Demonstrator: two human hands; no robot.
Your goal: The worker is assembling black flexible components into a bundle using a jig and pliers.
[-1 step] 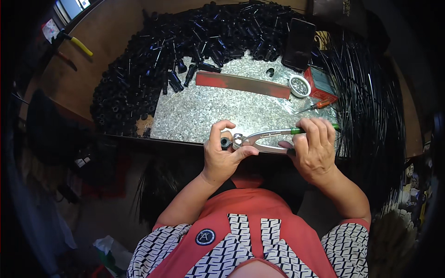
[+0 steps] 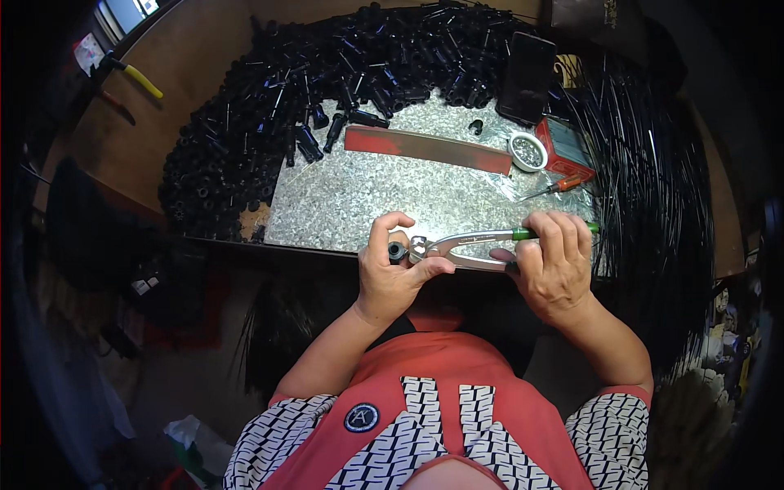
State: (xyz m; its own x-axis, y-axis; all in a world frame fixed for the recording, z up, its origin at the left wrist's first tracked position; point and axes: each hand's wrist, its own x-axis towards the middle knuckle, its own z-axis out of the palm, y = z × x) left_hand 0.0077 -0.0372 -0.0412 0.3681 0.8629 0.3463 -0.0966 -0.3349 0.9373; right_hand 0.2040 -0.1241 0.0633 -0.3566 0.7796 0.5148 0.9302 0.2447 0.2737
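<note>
My left hand [image 2: 387, 282] is closed around a small black tubular part [image 2: 397, 251], with the thumb and index finger curving past it. The part's round end with a hole faces up. My right hand [image 2: 557, 265] grips the handles of steel end-cutting pincers [image 2: 467, 240], which have green sleeves. The pincers' jaws [image 2: 419, 245] lie against or just beside the black part, between my left thumb and index finger. Whether they bite on anything there I cannot tell. Both hands are at the near edge of a speckled grey worktop [image 2: 351, 192].
Beyond lies a heap of black tubular parts [image 2: 367, 69]. A red-brown strip [image 2: 425, 151], a white bowl of small metal bits [image 2: 528, 152], a red box [image 2: 567, 147], a screwdriver [image 2: 563, 184] and a phone [image 2: 527, 77] are on the worktop. Long black strands [image 2: 637, 155] lie at the right.
The pincers' handles have shifted very slightly in my right hand. My left hand and the black part look the same.
</note>
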